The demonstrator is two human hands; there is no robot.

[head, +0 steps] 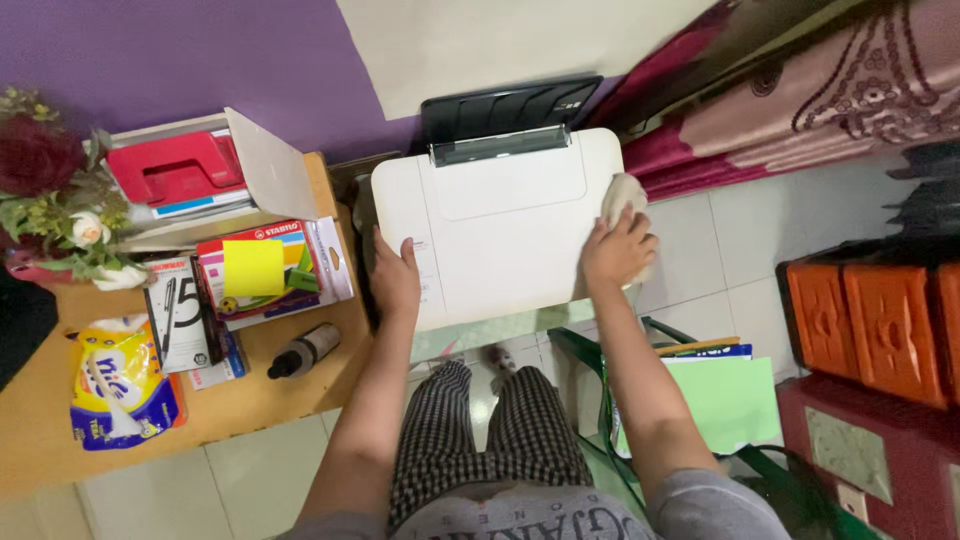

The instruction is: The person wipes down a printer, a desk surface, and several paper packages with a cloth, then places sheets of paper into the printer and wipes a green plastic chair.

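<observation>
Purple wall behind, the white printer (500, 225) sits on a glass stand, left hand (396, 280) flat on its left edge, right hand (617, 250) gripping a cloth (622, 195) at its right edge, wiping apparently unfinished.

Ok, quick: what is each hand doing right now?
Left hand: open, resting flat on the left edge of the white plastic printer.
Right hand: closed on a crumpled whitish cloth, pressed to the printer's right edge.

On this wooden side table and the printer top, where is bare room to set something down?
Free: the wooden table's front strip below the small bottle, and the printer lid between the left hand and right hand. Crowded: the table's back, with marker pack and flowers.
</observation>
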